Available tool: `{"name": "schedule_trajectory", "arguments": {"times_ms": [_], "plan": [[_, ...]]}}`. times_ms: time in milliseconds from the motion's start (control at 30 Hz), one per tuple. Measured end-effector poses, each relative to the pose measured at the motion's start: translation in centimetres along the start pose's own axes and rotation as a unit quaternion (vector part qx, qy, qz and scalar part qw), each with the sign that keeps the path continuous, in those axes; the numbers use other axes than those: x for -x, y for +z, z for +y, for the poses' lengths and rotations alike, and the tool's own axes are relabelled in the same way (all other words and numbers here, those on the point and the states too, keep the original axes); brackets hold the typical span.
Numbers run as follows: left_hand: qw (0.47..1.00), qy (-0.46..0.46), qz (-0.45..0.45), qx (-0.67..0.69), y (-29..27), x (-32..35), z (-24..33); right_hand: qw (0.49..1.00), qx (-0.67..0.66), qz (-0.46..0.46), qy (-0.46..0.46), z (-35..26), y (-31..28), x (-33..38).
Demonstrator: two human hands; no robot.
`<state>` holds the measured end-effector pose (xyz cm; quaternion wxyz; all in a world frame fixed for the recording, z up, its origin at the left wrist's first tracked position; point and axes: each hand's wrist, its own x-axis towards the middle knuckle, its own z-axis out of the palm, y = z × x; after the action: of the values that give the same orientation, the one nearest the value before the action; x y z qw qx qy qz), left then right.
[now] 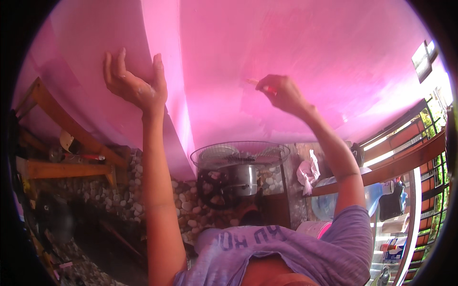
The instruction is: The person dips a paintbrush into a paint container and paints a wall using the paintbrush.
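Note:
A pink wall (305, 43) rises in front of me, with a lighter vertical edge of a projecting column (164, 28) at left. My left hand (138, 88) is raised before the column, fingers spread and nothing in them. Whitish smears mark its palm and thumb side. Farther right, my right hand (284, 93) is closed around a slim reddish tool (253, 81), its tip pointing left near the wall. Most of the tool is hidden by my fingers, so its kind cannot be told. Whether it touches the wall is unclear.
Below the wall stands a fan (241, 155) with a wire guard, over pebble-patterned flooring (186, 200). Wooden furniture (71, 169) stands at left. At right are a crumpled pale bag (308, 172), a large blue water bottle (329, 202), a pink-rimmed bucket (312, 228) and a wooden rail (400, 159).

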<state>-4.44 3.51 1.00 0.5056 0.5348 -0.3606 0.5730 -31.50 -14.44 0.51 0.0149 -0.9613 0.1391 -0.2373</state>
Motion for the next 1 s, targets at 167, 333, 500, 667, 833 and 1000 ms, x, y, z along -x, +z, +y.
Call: {"name": "schedule_trajectory", "arguments": {"times_ms": [167, 333, 500, 667, 833, 1000], "plan": [[1.0, -0.007, -0.006, 0.007, 0.1, 0.1, 0.3, 0.984, 0.042, 0.168, 0.049, -0.4, -7.7, -4.9], [1.0, 0.0, 0.018, 0.019, 0.4, 0.3, -0.5, 0.901, 0.284, 0.327, -0.028, -0.9, -5.6, -4.5], [1.0, 0.0, 0.001, 0.016, 0.3, 0.2, 0.3, 0.982, 0.166, 0.07, -0.045, 0.5, 3.2, 0.5], [1.0, 0.001, -0.001, 0.001, 0.1, 0.3, 0.0, 0.992, 0.062, 0.107, -0.034, -0.6, -1.6, -2.6], [1.0, -0.01, 0.002, 0.008, 0.2, 0.2, 0.0, 0.925, 0.194, 0.323, -0.052, -2.4, -8.2, -6.5], [1.0, -0.009, 0.011, 0.018, 0.5, 0.2, 0.1, 0.944, 0.264, 0.179, -0.079, -0.4, -0.7, -2.5]]}}
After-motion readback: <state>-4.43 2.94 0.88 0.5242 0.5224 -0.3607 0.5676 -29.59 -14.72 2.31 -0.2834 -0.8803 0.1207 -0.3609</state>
